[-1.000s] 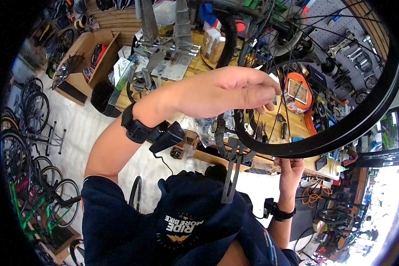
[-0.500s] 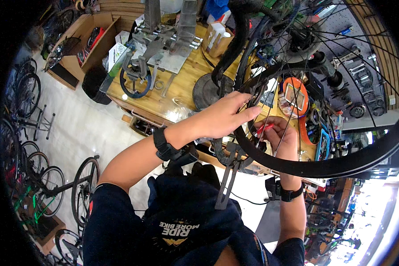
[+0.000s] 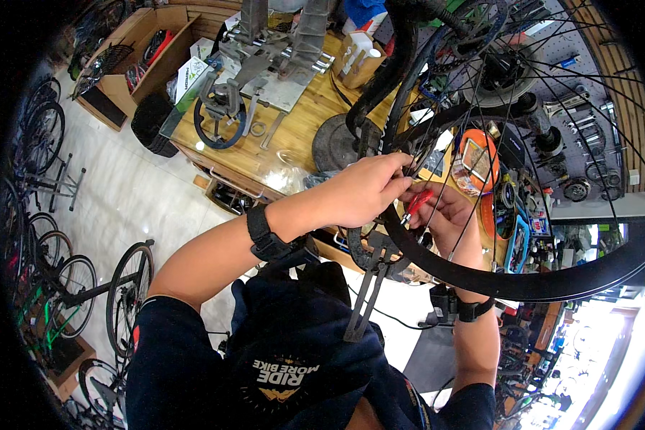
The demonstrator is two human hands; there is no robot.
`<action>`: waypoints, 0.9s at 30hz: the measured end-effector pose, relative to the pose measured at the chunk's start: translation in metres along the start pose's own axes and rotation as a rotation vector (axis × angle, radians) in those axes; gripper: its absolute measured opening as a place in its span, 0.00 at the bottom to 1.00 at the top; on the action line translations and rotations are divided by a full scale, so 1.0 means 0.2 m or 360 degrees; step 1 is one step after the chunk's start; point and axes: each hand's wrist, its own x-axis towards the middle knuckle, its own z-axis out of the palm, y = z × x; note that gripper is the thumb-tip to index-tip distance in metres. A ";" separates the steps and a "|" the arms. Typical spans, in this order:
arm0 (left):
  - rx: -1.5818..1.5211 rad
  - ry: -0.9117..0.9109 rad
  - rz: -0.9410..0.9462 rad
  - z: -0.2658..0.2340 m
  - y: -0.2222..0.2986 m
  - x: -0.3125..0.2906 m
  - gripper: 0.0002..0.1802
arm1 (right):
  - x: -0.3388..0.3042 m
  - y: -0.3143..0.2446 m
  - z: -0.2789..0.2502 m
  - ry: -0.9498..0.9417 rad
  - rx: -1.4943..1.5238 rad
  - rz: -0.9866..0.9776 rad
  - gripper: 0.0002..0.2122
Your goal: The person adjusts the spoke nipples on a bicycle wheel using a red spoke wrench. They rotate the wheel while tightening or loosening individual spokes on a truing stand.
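Observation:
A bicycle wheel stands in a black truing stand [image 3: 381, 97], its dark rim [image 3: 523, 284] curving in front of my right forearm. Thin black spokes run up to the hub [image 3: 507, 70]. My left hand [image 3: 362, 192] is at the rim's left side, thumb and fingers pinched together around a spoke; its fingertips are partly hidden. Just right of it, my right hand [image 3: 450, 208] is behind the spokes. Between its thumb and fingers it grips a small red spoke wrench [image 3: 417, 203], whose metal tip points down at the rim. A slotted grey gauge arm [image 3: 368, 297] hangs below the rim.
The wooden workbench [image 3: 279, 154] carries a metal fixture [image 3: 265, 64], a round dark base plate [image 3: 333, 147] and an orange round tray [image 3: 476, 161]. Wrenches [image 3: 588, 129] hang on the pegboard at right. Several bicycles [image 3: 72, 279] stand on the left.
My left thumb has drawn in toward the fingers at the spokes. The red spoke wrench in my right hand has turned and shows more fully. The view has shifted slightly.

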 end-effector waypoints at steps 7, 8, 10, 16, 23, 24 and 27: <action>0.0062 0.0074 -0.0027 0.00 0.00 0.00 0.21 | 0.03 -0.03 0.04 0.0138 -0.0278 0.0175 0.14; 0.0032 0.0098 -0.0032 0.01 0.00 0.00 0.21 | 0.03 -0.01 0.09 0.0287 -0.0369 0.0010 0.14; 0.0035 0.0115 -0.0013 0.00 0.01 0.00 0.21 | 0.01 -0.03 0.13 0.0359 -0.0449 -0.0032 0.15; 0.0039 0.0138 0.0007 0.01 0.00 0.00 0.20 | 0.02 -0.02 0.16 0.0553 -0.1050 -0.0275 0.15; 0.0067 0.0181 -0.0027 0.01 -0.01 -0.01 0.19 | 0.04 -0.09 0.14 0.0348 -0.1160 -0.0229 0.18; 0.0071 0.0193 -0.0006 0.01 -0.01 -0.01 0.18 | 0.04 -0.09 0.12 0.0275 -0.0982 -0.0159 0.18; 0.0073 0.0222 0.0034 0.01 -0.02 -0.01 0.18 | 0.04 -0.09 0.01 -0.0054 -0.0394 0.0305 0.13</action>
